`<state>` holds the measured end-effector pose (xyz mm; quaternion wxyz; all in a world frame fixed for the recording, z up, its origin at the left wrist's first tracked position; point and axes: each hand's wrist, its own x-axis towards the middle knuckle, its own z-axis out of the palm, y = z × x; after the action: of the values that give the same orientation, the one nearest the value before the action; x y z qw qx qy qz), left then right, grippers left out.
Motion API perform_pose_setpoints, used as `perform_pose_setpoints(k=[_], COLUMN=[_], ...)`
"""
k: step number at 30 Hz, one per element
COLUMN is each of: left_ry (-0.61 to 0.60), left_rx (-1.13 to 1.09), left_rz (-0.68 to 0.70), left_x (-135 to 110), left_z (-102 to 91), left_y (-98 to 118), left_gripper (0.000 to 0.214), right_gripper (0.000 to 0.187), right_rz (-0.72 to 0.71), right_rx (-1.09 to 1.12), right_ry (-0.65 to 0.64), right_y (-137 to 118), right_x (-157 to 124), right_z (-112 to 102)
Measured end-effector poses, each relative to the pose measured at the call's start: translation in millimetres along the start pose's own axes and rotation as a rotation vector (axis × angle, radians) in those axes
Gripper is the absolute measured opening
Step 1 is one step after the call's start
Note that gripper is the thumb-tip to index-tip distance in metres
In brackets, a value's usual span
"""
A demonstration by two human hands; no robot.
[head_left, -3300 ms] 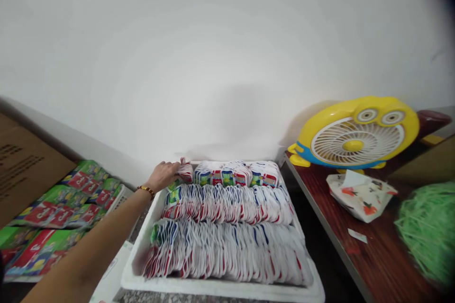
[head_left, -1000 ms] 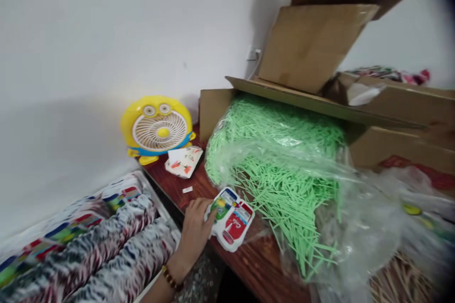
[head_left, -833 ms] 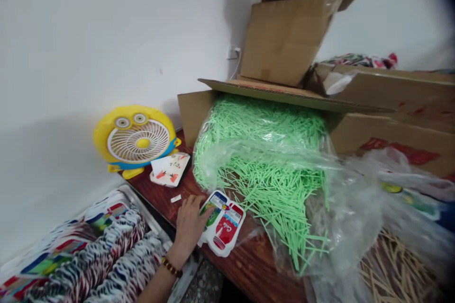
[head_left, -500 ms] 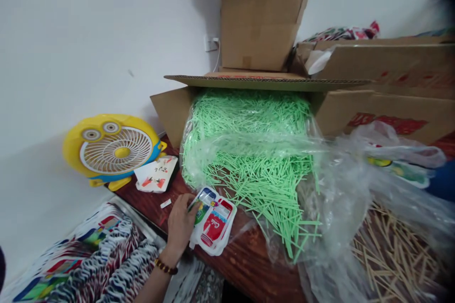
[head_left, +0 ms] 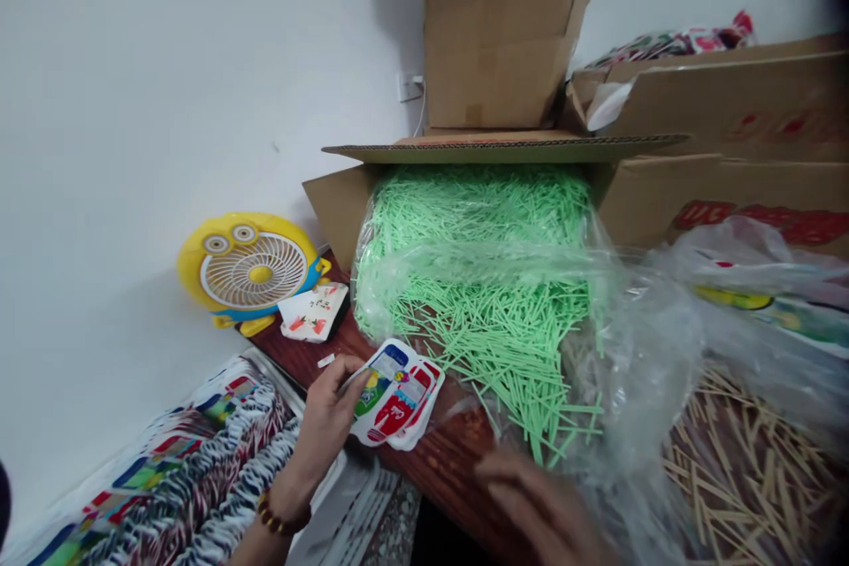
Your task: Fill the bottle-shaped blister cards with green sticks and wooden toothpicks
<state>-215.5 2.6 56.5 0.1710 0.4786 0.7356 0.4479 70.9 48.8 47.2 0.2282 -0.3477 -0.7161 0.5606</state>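
Note:
My left hand (head_left: 335, 402), wearing a beaded bracelet, pinches the left edge of a printed cola packet (head_left: 385, 398) between thumb and fingers. More of these packets (head_left: 417, 435) lie beneath it at the table's front edge. Blurred by motion, my right hand (head_left: 537, 500) is low in the view, over the table edge, its fingers stretched out to the left with nothing visible in them. Just beyond both hands, light green sticks (head_left: 491, 327) spill from a clear plastic bag in an open cardboard box (head_left: 338, 208).
A yellow fan (head_left: 256, 274) stands at the left beside a small floral-print pack (head_left: 315, 314). Strips of printed packets (head_left: 192, 469) are heaped below left. Tan sticks (head_left: 749, 469) lie at the right near crumpled clear plastic (head_left: 650, 354). More cardboard boxes (head_left: 500, 35) are stacked behind.
My right hand has come into view from below. My left hand has gripped the top packet and tilted it up from the others. The view has shifted slightly left.

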Motion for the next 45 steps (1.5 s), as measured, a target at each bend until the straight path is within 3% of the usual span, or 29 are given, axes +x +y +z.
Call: perform_pose_setpoints(k=[3,7,12,17,21,25,28,31,33,35,37,40,45], left_ry=[-0.148,-0.285,-0.443,-0.469,-0.494,-0.513,-0.529,-0.57,-0.589,-0.585,-0.576,-0.568,-0.514], left_rx=[-0.152,-0.276,-0.353,-0.218,-0.135,-0.108,-0.09,-0.075,-0.064,-0.052,-0.04,-0.041,-0.051], left_rz=[-0.031,-0.107,-0.154,-0.131,-0.038,0.011,0.036,0.048,0.076,0.125,0.164,0.17,0.053], left_x=[-19,-37,-53,-69,-77,-81,-87,-96,-102,-107,-111,-114,-115], left_z=[-0.4,14.3,44.1,66.7,78.0,86.9,91.6,97.6,102.9,107.8,110.4,108.8,100.8], left_y=[33,59,53,49,50,44,39,34,29,23,16,7,6], left_gripper=[0.018,0.017,0.015,0.026,0.03,0.034,0.034,0.034,0.034,0.034,0.035,0.036,0.036], right_gripper=[0.023,0.013,0.015,0.017,0.023,0.03,0.035,0.029,0.026,0.026,0.023,0.022,0.028], right_rz=[-0.124,-0.122,-0.078,-0.064,-0.039,-0.067,-0.09,-0.141,-0.195,-0.219,-0.227,-0.226,-0.199], right_rx=[0.095,0.208,0.211,0.065,-0.077,-0.173,-0.298,-0.646,-0.94,-1.196,-1.298,-1.338,-1.358], right_ry=[0.113,-0.032,-0.003,0.008,-0.015,-0.091,-0.008,0.189,0.193,0.136,0.091,0.049,0.01], right_y=[-16,-25,-8,11,20,25,27,26,23,19,18,23,34], right_x=[42,64,43,22,13,13,32,70,99,127,149,169,179], right_z=[-9,-6,-1,-11,-20,-36,-59,-78,-83,-79,-70,-56,-42])
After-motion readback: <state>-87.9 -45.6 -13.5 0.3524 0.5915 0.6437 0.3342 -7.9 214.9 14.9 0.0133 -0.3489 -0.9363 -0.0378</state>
